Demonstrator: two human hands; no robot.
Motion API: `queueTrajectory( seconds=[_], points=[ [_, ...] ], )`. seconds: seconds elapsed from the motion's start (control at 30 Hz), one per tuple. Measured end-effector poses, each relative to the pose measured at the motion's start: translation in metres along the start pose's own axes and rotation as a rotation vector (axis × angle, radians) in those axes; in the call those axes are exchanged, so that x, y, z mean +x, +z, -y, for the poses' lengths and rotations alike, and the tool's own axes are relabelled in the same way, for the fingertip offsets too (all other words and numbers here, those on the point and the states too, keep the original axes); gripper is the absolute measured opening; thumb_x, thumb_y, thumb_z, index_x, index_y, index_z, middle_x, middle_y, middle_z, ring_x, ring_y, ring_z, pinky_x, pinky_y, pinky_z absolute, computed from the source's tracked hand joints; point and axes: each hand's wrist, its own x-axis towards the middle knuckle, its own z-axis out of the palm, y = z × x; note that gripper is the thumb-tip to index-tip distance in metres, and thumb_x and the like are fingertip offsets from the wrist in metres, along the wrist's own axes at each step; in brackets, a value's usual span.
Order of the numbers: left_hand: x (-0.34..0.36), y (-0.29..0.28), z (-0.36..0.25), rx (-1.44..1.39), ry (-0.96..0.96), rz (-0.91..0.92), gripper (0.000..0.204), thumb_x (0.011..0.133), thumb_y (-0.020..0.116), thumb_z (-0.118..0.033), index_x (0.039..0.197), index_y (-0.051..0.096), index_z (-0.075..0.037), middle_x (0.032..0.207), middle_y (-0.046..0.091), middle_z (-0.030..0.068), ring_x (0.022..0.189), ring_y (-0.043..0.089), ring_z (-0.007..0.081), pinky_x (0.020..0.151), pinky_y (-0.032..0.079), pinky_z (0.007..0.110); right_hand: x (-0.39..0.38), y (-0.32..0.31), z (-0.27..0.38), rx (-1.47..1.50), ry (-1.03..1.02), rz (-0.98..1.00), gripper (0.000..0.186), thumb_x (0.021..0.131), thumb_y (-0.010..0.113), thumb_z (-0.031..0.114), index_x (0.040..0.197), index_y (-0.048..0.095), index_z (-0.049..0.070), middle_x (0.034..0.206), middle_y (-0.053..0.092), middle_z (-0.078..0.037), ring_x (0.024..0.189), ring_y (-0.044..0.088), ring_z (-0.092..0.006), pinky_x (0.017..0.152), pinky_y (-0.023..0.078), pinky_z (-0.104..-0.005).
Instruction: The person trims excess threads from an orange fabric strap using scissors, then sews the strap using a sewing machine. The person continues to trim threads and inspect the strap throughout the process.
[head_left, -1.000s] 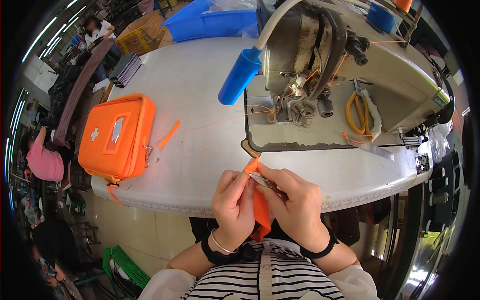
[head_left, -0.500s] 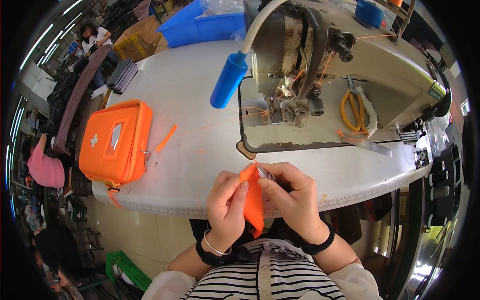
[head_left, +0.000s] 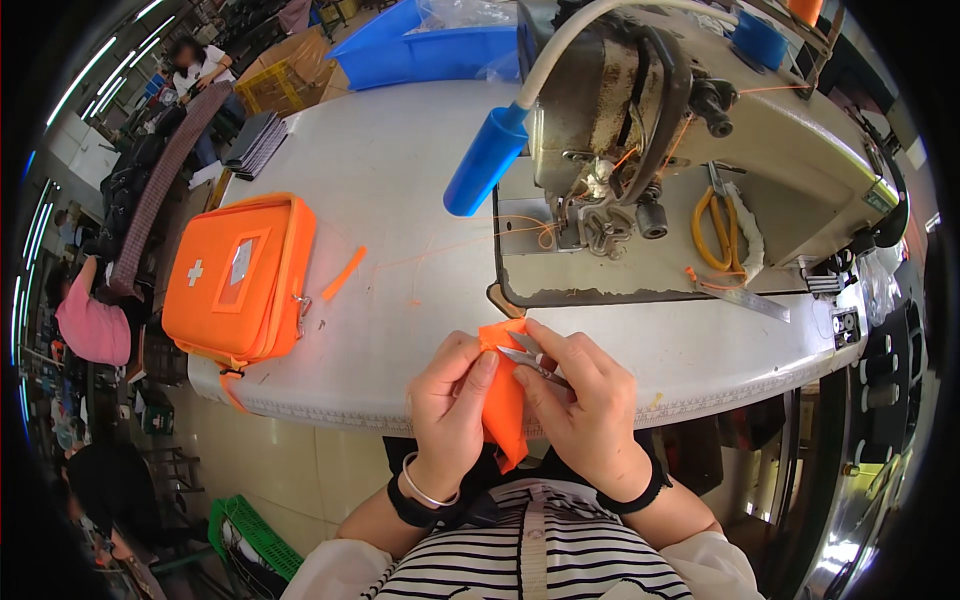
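My left hand (head_left: 445,410) pinches a folded piece of bright orange fabric (head_left: 505,420) near its top, at the table's front edge. My right hand (head_left: 590,420) is closed round small silver thread snips (head_left: 528,362), whose open blades lie against the fabric beside my left thumb. Just beyond both hands stands the sewing machine (head_left: 575,90), threaded with orange thread. An orange zipped bag (head_left: 225,290) with a white cross lies to the left, a narrow orange strip (head_left: 343,275) beside it.
A blue cylinder (head_left: 485,160) on a hose hangs by the machine. Yellow-handled scissors (head_left: 712,235) and a steel ruler (head_left: 750,300) rest right. A blue tray (head_left: 400,50) and dark stacked pieces (head_left: 250,145) sit behind on the table (head_left: 370,150). Two co-workers (head_left: 90,325) are at left.
The orange fabric is spread wider at its top, and my left hand has shifted slightly left. The snips' blades now show open against it.
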Motion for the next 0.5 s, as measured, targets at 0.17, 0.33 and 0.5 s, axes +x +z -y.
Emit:
queueTrajectory(
  seconds=[0.17, 0.33, 0.5],
  points=[
    [-0.0005, 0.0012, -0.0008, 0.01, 0.034, 0.002, 0.013, 0.091, 0.052, -0.005, 0.093, 0.056, 0.008, 0.077, 0.047, 0.002, 0.067, 0.04, 0.0075, 0.06, 0.035, 0.019, 0.0001, -0.0003, 0.0002, -0.015, 0.006, -0.005, 0.037, 0.072, 0.071, 0.009, 0.108, 0.061, 0.004, 0.065, 0.053, -0.005, 0.052, 0.053, -0.0189, 0.044, 0.042, -0.0294],
    [-0.0014, 0.0019, -0.0009, 0.047, 0.062, -0.002, 0.012, 0.09, 0.052, -0.003, 0.094, 0.056, 0.008, 0.077, 0.048, 0.0024, 0.067, 0.041, 0.0078, 0.06, 0.036, 0.019, -0.0002, 0.0001, 0.0005, -0.03, 0.007, -0.007, 0.036, 0.073, 0.07, 0.01, 0.108, 0.061, 0.005, 0.066, 0.053, -0.005, 0.051, 0.053, -0.0188, 0.044, 0.042, -0.0295],
    [-0.0024, 0.0029, -0.0019, 0.13, 0.105, 0.001, 0.011, 0.09, 0.052, -0.001, 0.093, 0.057, 0.008, 0.077, 0.049, 0.0033, 0.067, 0.043, 0.0087, 0.061, 0.037, 0.02, -0.0028, 0.0042, -0.0004, -0.095, -0.03, -0.059, 0.034, 0.075, 0.069, 0.01, 0.107, 0.06, 0.004, 0.066, 0.053, -0.005, 0.049, 0.052, -0.0191, 0.042, 0.041, -0.0294]
  ],
)
